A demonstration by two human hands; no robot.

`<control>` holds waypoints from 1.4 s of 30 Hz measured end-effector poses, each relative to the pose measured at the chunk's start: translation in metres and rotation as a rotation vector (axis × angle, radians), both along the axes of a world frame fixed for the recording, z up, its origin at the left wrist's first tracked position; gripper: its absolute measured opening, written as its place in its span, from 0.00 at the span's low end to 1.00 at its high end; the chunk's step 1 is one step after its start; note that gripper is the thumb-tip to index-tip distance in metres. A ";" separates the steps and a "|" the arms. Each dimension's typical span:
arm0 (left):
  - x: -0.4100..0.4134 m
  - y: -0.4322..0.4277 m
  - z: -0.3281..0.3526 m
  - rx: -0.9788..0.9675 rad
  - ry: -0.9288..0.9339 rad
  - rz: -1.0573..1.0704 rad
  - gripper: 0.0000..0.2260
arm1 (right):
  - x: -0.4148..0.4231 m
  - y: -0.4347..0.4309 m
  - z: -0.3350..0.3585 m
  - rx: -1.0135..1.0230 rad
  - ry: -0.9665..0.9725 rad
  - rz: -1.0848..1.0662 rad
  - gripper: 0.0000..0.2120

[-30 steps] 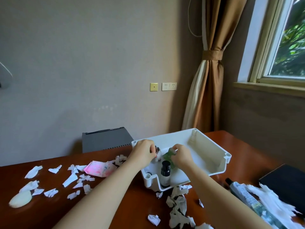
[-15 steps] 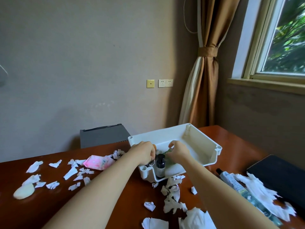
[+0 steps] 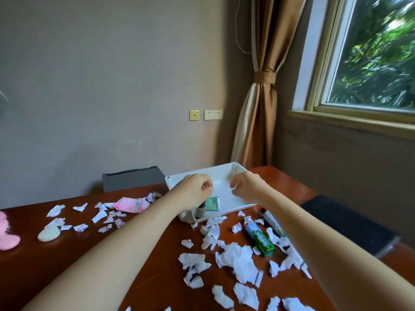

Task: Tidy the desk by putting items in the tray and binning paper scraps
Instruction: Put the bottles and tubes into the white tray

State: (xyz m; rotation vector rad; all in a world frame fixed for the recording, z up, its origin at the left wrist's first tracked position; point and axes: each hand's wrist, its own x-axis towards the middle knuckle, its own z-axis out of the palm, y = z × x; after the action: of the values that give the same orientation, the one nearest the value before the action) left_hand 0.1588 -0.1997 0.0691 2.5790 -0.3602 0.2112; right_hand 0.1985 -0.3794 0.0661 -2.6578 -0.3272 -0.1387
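Note:
A white tray stands on the brown desk. Inside it lie a pale green packet and a small dark-capped bottle at the near corner. My left hand hovers over the tray's left side with curled fingers and nothing in them. Over the tray's right part my right hand is loosely spread and empty. Torn white paper scraps litter the desk in front of the tray and to its left.
A green tube and a black-capped marker lie right of the scraps. A pink packet, a cream oval item and a pink fluffy thing lie left. A black notebook lies right. A grey box stands behind the desk.
Both hands have let go of the items in the tray and lifted slightly. The green packet now lies flat in the tray. The camera has tilted down and shows more desk.

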 end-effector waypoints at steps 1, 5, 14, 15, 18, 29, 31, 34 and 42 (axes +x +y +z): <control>-0.009 -0.006 0.001 -0.011 0.007 -0.016 0.06 | -0.010 -0.008 0.003 -0.004 0.008 0.005 0.11; -0.043 -0.030 -0.001 -0.016 0.041 -0.065 0.08 | -0.041 -0.041 0.003 -0.017 0.055 0.000 0.09; -0.064 -0.101 -0.059 0.023 0.187 -0.113 0.15 | -0.090 -0.105 -0.043 -0.118 0.161 -0.119 0.11; -0.062 -0.107 -0.066 0.050 0.202 -0.098 0.17 | -0.092 -0.110 -0.049 -0.116 0.166 -0.137 0.11; -0.054 -0.123 -0.080 0.177 0.201 -0.052 0.23 | -0.092 -0.120 -0.060 -0.099 0.150 -0.176 0.11; -0.014 -0.136 -0.094 0.265 0.295 -0.044 0.45 | -0.054 -0.122 -0.075 -0.088 0.106 -0.252 0.13; -0.012 -0.135 -0.094 0.267 0.287 -0.048 0.45 | -0.047 -0.121 -0.075 -0.115 0.147 -0.252 0.13; -0.011 -0.133 -0.089 0.271 0.272 -0.055 0.44 | -0.040 -0.118 -0.076 -0.153 0.169 -0.259 0.14; -0.020 -0.123 -0.077 0.188 0.341 -0.032 0.46 | -0.040 -0.097 -0.068 -0.292 0.130 -0.287 0.12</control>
State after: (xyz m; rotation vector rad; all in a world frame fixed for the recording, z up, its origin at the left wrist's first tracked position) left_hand 0.1389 -0.3230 -0.0079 2.7247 -0.3053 -0.2844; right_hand 0.1587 -0.4761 -0.0015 -2.9730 0.0861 -0.0071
